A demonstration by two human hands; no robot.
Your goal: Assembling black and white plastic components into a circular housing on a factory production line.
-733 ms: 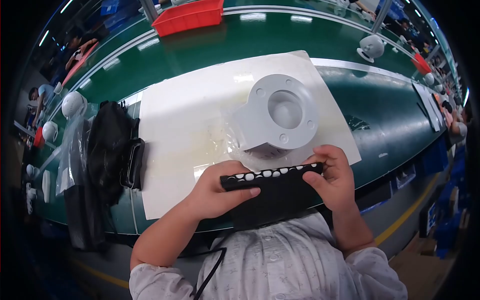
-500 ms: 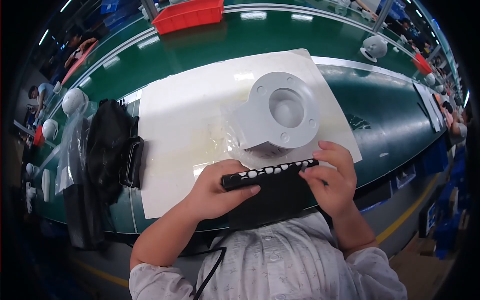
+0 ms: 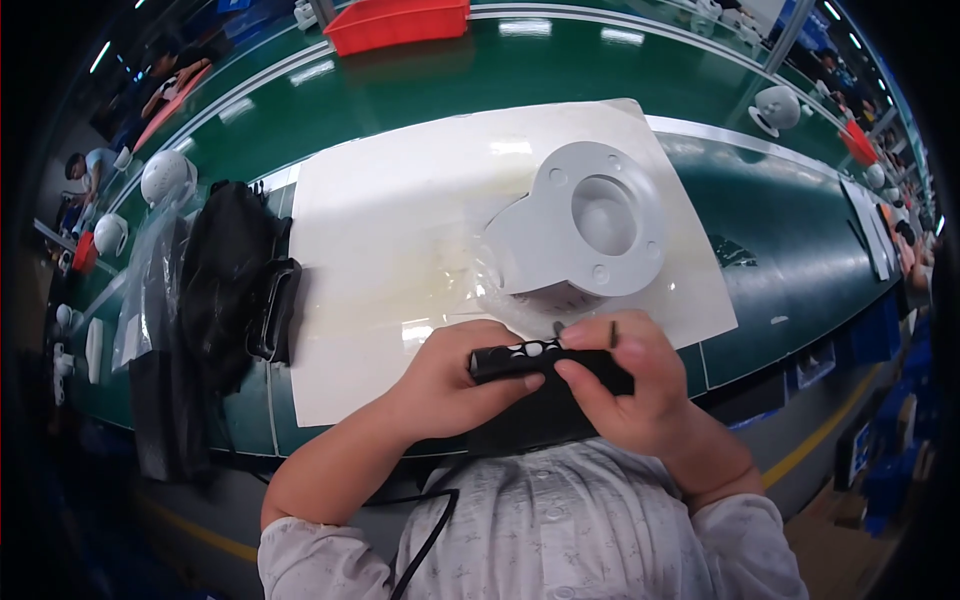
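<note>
Head view. Both forearms enter from the lower edge, bare below pale patterned sleeves, and bend inward to meet just on the near side of the round grey plastic housing with a central recess (image 3: 590, 235).

Left hand (image 3: 450, 385): wrist angled up and rightward, fingers curled shut around the left end of a flat black strip with a row of white dots (image 3: 545, 362); thumb lies on its top face.

Right hand (image 3: 630, 385): closed over the strip's right end, fingers wrapped under it, thumb pressed on its near edge. A small dark pin-like piece (image 3: 613, 333) stands up between the fingertips; what it is cannot be told.

The strip lies level, just nearer than the housing and clear of it. The housing stands on a white sheet (image 3: 400, 230) over the green bench (image 3: 780, 240). A black bundled strap (image 3: 230, 285) lies well left of the housing, at the sheet's left edge.
</note>
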